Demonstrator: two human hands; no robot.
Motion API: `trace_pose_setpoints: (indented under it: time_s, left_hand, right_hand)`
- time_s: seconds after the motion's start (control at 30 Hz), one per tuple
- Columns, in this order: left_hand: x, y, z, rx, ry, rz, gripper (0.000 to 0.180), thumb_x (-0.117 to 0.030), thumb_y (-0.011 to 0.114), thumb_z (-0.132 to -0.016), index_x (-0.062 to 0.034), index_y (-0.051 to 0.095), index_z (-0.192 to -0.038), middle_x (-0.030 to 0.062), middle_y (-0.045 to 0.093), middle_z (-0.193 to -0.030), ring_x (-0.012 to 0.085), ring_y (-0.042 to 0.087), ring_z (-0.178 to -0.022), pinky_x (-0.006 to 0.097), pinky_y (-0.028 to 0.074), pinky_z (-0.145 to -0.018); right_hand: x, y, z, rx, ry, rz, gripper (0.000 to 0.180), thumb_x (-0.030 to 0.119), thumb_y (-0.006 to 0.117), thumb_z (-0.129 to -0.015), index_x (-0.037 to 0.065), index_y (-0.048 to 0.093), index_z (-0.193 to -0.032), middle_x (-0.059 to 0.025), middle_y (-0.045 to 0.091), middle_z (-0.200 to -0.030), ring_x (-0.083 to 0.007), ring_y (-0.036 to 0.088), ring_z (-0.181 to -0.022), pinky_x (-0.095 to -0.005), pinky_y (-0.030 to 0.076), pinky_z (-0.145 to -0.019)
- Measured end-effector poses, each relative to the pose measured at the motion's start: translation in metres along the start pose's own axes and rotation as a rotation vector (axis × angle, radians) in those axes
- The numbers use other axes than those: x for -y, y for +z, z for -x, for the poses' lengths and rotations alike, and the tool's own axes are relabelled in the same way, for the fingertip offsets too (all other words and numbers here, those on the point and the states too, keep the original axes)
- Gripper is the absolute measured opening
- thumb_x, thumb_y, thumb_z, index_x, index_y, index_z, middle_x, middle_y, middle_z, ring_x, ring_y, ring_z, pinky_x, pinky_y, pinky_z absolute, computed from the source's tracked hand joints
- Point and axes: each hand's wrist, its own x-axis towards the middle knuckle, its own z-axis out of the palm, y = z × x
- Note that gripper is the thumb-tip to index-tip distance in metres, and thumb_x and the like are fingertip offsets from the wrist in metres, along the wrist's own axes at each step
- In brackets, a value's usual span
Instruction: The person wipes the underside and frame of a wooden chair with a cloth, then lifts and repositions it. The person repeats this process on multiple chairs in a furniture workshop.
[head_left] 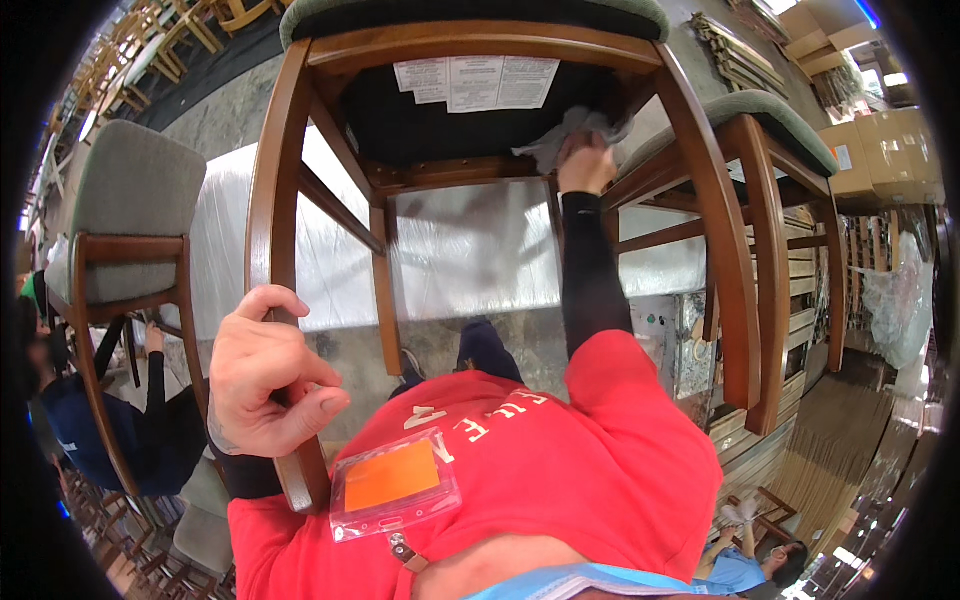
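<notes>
Head view: chair (440, 135) in front of the person, underside turned their way and legs reaching toward them, presumably so the inside of the frame is easy to reach. Right hand (587, 165) bunched, pinching a pale crumpled cloth (546, 150) at the seat frame's right inner corner. Left hand (270, 375) curled over the left leg (275, 200), likely steadying it; can't tell whether it's clamped. Second chair (752, 165) just beside, on the right.

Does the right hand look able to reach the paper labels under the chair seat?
Probably yes: the right hand, holding a grey cloth, is at the seat's underside, and nothing visible blocks the labels.
</notes>
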Motion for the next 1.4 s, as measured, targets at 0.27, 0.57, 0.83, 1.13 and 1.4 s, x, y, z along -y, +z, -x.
trace_pose_setpoints:
  time_s: [0.27, 0.57, 0.83, 1.13, 1.4]
  left_hand:
    - [0.002, -0.001, -0.006, 0.039, 0.04, 0.004, 0.02, -0.02, 0.078, -0.077, -0.0096, 0.067, -0.065, -0.0041, 0.045, -0.047, 0.0158, 0.045, -0.043, 0.039, 0.046, -0.08]
    - [-0.007, 0.007, -0.002, 0.004, -0.167, 0.184, 0.024, -0.01, 0.071, -0.092, 0.0015, 0.06, -0.074, 0.0034, 0.053, -0.074, 0.006, 0.049, -0.053, 0.022, 0.036, -0.046]
    - [0.0, -0.001, 0.007, -0.002, -0.156, 0.19, 0.03, -0.021, 0.062, -0.101, -0.0037, 0.059, -0.076, -0.0045, 0.048, -0.057, 0.0014, 0.045, -0.048, 0.019, 0.036, -0.048]
    - [0.014, 0.009, -0.002, -0.268, -0.031, 0.072, 0.017, -0.014, 0.061, -0.101, -0.0031, 0.062, -0.088, -0.0022, 0.06, -0.075, 0.0027, 0.053, -0.068, 0.018, 0.04, -0.062]
    - [-0.056, -0.004, 0.074, -1.077, -0.043, -0.394, 0.017, -0.015, 0.062, -0.1, 0.0015, 0.067, -0.101, 0.0046, 0.068, -0.089, 0.011, 0.064, -0.084, 0.024, 0.05, -0.079]
  right_hand:
    - [0.053, 0.011, 0.048, 0.089, 0.416, -0.375, 0.014, 0.018, 0.062, -0.078, 0.005, 0.066, -0.082, -0.0193, 0.065, -0.086, -0.0441, 0.064, -0.08, -0.0527, 0.051, -0.071]
    - [0.136, -0.025, 0.129, 1.116, -0.005, -0.258, 0.044, 0.039, 0.066, -0.08, 0.005, 0.075, -0.107, -0.0263, 0.063, -0.122, -0.0335, 0.066, -0.108, -0.0439, 0.052, -0.092]
    - [0.016, -0.148, 0.148, 0.6, 0.71, -1.661, 0.032, 0.027, 0.067, -0.092, 0.007, 0.068, -0.118, -0.0096, 0.071, -0.106, -0.0218, 0.073, -0.086, -0.0395, 0.061, -0.071]
    - [-0.186, -0.365, 0.132, 0.546, 0.378, -2.277, 0.074, 0.062, 0.041, -0.1, 0.007, 0.039, -0.15, -0.0255, 0.057, -0.137, -0.0392, 0.064, -0.117, -0.0547, 0.054, -0.097]
    - [-0.189, -0.409, 0.088, 0.92, 0.373, -1.686, 0.074, 0.016, 0.07, -0.093, 0.017, 0.026, -0.152, -0.0105, 0.063, -0.094, -0.0193, 0.067, -0.067, -0.0387, 0.058, -0.056]
